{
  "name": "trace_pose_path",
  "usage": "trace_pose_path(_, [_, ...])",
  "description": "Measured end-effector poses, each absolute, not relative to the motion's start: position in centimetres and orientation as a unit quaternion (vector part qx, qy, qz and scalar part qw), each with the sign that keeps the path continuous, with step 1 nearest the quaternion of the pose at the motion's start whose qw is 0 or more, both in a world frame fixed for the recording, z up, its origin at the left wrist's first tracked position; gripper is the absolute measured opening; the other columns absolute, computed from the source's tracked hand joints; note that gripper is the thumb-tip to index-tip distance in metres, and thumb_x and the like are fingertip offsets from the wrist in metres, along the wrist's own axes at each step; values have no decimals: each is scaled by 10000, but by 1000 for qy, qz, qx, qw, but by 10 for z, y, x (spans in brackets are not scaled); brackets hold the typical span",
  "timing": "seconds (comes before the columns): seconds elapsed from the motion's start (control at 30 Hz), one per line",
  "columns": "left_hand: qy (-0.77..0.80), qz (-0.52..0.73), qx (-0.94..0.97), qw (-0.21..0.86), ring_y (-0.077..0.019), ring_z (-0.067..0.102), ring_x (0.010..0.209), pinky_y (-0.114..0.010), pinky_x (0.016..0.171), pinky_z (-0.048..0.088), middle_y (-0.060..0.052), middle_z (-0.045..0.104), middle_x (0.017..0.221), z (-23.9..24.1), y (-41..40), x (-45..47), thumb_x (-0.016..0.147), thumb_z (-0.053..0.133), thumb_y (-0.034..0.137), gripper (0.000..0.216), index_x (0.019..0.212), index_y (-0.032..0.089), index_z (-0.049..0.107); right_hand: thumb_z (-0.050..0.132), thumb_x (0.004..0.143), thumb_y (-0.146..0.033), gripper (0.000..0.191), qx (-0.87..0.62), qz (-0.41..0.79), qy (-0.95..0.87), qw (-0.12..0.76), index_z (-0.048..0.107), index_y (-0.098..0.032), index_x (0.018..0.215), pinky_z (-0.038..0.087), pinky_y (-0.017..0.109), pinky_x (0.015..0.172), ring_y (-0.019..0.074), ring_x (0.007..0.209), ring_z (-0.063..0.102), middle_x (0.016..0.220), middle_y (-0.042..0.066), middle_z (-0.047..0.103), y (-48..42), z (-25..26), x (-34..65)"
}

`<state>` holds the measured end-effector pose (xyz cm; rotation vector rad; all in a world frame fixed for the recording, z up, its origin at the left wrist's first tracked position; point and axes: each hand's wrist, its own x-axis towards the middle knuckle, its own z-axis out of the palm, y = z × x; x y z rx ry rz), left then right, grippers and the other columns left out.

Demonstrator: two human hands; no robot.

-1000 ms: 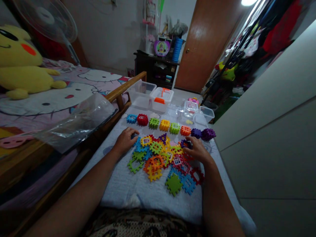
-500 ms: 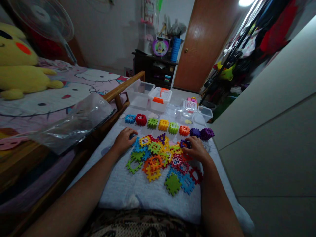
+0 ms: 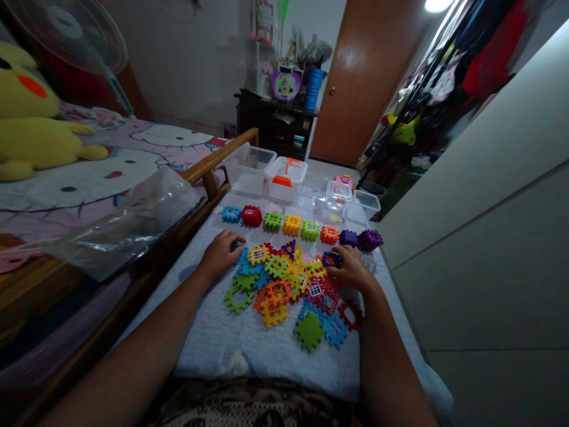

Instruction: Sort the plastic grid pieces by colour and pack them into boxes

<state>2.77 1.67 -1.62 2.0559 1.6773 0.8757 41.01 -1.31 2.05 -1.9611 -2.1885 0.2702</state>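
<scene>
A heap of flat plastic interlocking tiles (image 3: 288, 284) in several colours lies on a pale quilted mat (image 3: 249, 338). Behind it stands a row of assembled cubes (image 3: 293, 225), blue at the left through purple at the right. My left hand (image 3: 220, 254) rests curled on the heap's left edge, its fingers on a blue piece (image 3: 242, 258). My right hand (image 3: 353, 267) sits at the heap's right side, its fingers pinched round a dark purple piece (image 3: 331, 258).
Clear plastic boxes (image 3: 249, 169), one with an orange handle (image 3: 285, 178), stand beyond the cubes. A bed with a wooden rail (image 3: 213, 163), a plastic bag (image 3: 128, 222) and a yellow plush toy (image 3: 31, 130) is at left. A pale wall (image 3: 480, 237) runs along the right.
The view has drifted slightly, shifting everything a little left and up. Both hands stay at the edges of the heap, hardly moved.
</scene>
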Motion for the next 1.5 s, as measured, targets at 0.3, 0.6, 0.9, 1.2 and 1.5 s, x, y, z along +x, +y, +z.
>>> trace_pose_path(0.3, [597, 305, 722, 173, -228, 587, 920, -370, 918, 479, -57, 592, 966, -14, 15, 29, 762, 542, 326, 230, 898, 200, 679, 681, 731, -319, 435, -655, 96, -746, 73, 652, -205, 1150, 391, 383, 908, 282, 1077, 515, 1183, 106, 586, -12, 26, 406])
trace_pose_path(0.6, [594, 306, 724, 173, -226, 595, 917, -360, 898, 487, -55, 588, 956, -13, 15, 29, 770, 532, 331, 242, 911, 199, 677, 692, 692, -313, 420, -649, 66, -749, 117, 661, -224, 1101, 379, 407, 918, 293, 1075, 492, 1158, 99, 593, -14, 29, 402])
trace_pose_path(0.9, [589, 301, 731, 169, -244, 597, 937, -385, 933, 472, -70, 594, 979, -17, 17, 26, 773, 519, 371, 277, 915, 194, 678, 684, 662, -277, 470, -667, -21, -721, 187, 652, -225, 1128, 318, 498, 1010, 359, 1204, 429, 1301, 119, 539, 8, 74, 446])
trace_pose_path(1.2, [596, 304, 724, 168, -241, 598, 933, -371, 911, 480, -67, 598, 976, -16, 15, 27, 770, 522, 373, 274, 910, 194, 676, 708, 656, -282, 506, -655, -18, -755, 32, 679, -240, 1159, 237, 489, 1083, 339, 1297, 375, 1375, 101, 526, 66, 72, 469])
trace_pose_path(1.5, [595, 300, 726, 172, -242, 588, 941, -376, 921, 470, -72, 588, 973, -16, 17, 26, 768, 509, 377, 295, 913, 181, 675, 680, 665, -338, 549, -661, -10, -747, -66, 650, -270, 1209, 212, 557, 1070, 382, 1336, 309, 1428, 113, 477, 76, 58, 470])
